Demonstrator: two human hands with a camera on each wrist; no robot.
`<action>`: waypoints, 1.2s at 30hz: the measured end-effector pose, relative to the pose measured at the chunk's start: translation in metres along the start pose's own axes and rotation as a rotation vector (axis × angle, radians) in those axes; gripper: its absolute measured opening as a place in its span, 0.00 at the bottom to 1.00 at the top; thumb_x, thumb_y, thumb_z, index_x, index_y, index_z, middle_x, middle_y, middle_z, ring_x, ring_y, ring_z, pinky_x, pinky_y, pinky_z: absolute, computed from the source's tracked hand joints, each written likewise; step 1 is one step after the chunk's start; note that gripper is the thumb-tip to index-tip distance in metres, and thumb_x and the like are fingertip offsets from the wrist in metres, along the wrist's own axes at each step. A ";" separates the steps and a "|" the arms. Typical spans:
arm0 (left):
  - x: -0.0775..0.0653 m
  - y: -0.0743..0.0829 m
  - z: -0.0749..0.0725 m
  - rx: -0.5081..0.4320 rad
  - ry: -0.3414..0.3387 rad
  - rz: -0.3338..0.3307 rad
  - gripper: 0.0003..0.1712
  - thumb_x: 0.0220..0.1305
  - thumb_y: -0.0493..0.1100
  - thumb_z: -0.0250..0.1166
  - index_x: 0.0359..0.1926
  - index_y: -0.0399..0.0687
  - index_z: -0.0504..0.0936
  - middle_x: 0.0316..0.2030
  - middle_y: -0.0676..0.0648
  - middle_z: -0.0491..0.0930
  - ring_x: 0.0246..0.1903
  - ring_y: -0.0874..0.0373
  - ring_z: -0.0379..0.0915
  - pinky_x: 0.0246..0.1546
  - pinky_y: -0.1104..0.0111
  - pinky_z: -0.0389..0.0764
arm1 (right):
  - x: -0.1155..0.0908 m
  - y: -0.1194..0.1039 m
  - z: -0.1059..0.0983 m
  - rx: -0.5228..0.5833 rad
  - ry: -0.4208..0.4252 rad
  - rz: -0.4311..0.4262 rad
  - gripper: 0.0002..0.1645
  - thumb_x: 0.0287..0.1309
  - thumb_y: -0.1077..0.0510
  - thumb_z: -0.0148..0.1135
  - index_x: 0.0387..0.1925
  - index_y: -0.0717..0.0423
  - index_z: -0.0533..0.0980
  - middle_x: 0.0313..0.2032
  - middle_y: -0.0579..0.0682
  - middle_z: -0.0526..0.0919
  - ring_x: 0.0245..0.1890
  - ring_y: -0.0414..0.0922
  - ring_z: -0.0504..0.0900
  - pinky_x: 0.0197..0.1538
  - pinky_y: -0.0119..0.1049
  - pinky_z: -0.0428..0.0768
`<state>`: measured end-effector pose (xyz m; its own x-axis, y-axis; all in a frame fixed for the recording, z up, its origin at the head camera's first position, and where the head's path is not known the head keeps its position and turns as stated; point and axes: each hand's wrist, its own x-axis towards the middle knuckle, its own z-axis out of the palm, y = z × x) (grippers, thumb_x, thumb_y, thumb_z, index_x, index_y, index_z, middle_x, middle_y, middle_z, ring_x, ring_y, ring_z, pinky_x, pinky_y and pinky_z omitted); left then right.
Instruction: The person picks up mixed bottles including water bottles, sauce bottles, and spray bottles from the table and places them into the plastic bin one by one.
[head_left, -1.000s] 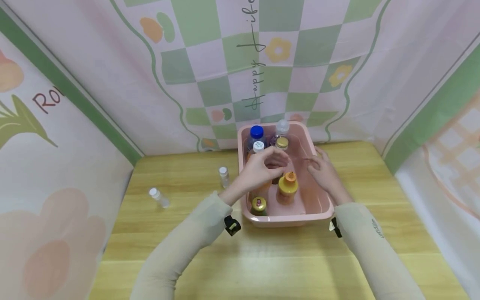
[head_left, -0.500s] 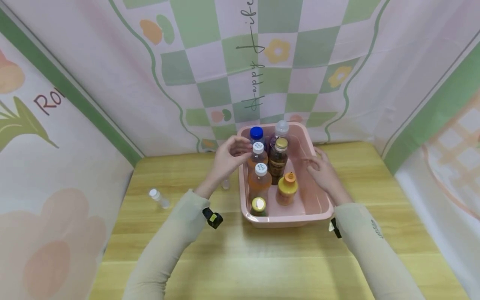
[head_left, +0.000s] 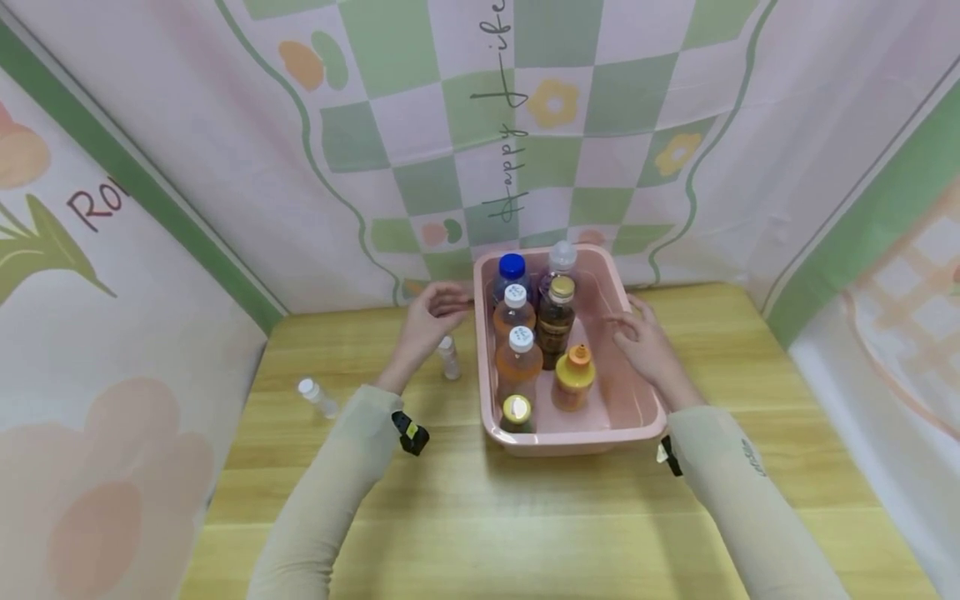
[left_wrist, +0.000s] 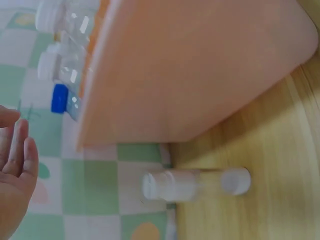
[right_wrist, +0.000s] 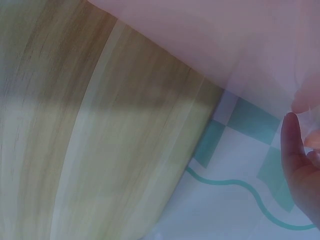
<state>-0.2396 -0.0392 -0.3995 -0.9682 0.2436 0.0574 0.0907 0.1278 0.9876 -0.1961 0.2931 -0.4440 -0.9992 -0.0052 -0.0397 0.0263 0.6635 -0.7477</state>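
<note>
In the head view my left hand [head_left: 427, 323] hovers just left of the pink plastic basin [head_left: 577, 437], fingers loosely bent and holding nothing. Beneath it a small clear bottle with a white cap [head_left: 448, 360] stands on the table. The left wrist view has this small bottle [left_wrist: 182, 185] beside the basin's outer wall, apart from the hand [left_wrist: 17, 180]. My right hand [head_left: 648, 346] grips the basin's right rim, with fingers on both sides of it. Inside stand two white-capped orange drink bottles [head_left: 517, 371], a dark gold-capped bottle [head_left: 556, 329] and a yellow squeeze bottle [head_left: 573, 383].
Also in the basin are a blue-capped bottle [head_left: 512, 271], a clear-capped bottle [head_left: 562, 258] and a gold-lidded jar [head_left: 517, 412]. Another small white-capped bottle [head_left: 318, 397] stands farther left on the wooden table [head_left: 480, 533]. A patterned curtain [head_left: 420, 125] hangs behind.
My left hand has moved left from above the basin's bottles, out past the rim to the small bottle. The right hand stays on the basin's rim.
</note>
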 end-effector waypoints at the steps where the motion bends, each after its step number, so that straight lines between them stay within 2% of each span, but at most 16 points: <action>1: 0.000 -0.002 -0.002 0.012 0.007 -0.004 0.23 0.58 0.26 0.60 0.56 0.31 0.70 0.54 0.29 0.75 0.55 0.38 0.74 0.58 0.61 0.78 | 0.000 0.000 0.000 0.001 -0.001 0.002 0.23 0.65 0.63 0.48 0.60 0.65 0.69 0.75 0.64 0.40 0.70 0.73 0.47 0.66 0.73 0.52; 9: 0.001 -0.022 -0.014 0.105 0.048 -0.056 0.24 0.58 0.26 0.59 0.58 0.31 0.69 0.56 0.32 0.75 0.57 0.41 0.72 0.62 0.56 0.74 | 0.000 -0.001 0.000 0.011 -0.002 0.009 0.23 0.65 0.63 0.48 0.60 0.65 0.70 0.75 0.63 0.40 0.70 0.72 0.46 0.66 0.72 0.53; 13: 0.000 -0.034 -0.016 0.136 0.062 -0.077 0.25 0.57 0.25 0.59 0.58 0.33 0.70 0.56 0.33 0.75 0.57 0.42 0.72 0.63 0.57 0.74 | 0.000 0.000 0.000 0.013 0.001 0.010 0.23 0.64 0.63 0.48 0.59 0.65 0.70 0.75 0.64 0.40 0.70 0.72 0.46 0.66 0.72 0.53; 19: 0.001 -0.052 -0.018 0.109 0.074 -0.131 0.27 0.56 0.23 0.58 0.59 0.31 0.69 0.58 0.31 0.73 0.58 0.39 0.71 0.61 0.56 0.75 | 0.000 -0.001 0.000 0.010 0.004 0.006 0.23 0.64 0.63 0.48 0.60 0.65 0.70 0.75 0.64 0.41 0.70 0.72 0.46 0.66 0.72 0.52; 26: 0.002 -0.061 -0.021 0.082 0.098 -0.203 0.29 0.55 0.22 0.58 0.60 0.34 0.68 0.60 0.33 0.72 0.60 0.41 0.70 0.61 0.54 0.75 | 0.000 -0.002 -0.001 0.018 0.004 0.007 0.23 0.64 0.64 0.48 0.59 0.66 0.70 0.75 0.63 0.40 0.71 0.72 0.47 0.67 0.71 0.52; 36: 0.004 -0.074 -0.022 0.095 0.055 -0.265 0.35 0.52 0.20 0.58 0.63 0.34 0.65 0.64 0.36 0.68 0.64 0.40 0.65 0.62 0.54 0.74 | -0.001 -0.004 -0.001 0.024 -0.007 0.024 0.23 0.64 0.64 0.48 0.60 0.65 0.69 0.75 0.63 0.40 0.71 0.71 0.46 0.67 0.71 0.52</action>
<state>-0.2549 -0.0686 -0.4697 -0.9721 0.1372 -0.1904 -0.1482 0.2704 0.9513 -0.1956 0.2913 -0.4403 -0.9981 0.0051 -0.0619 0.0506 0.6453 -0.7623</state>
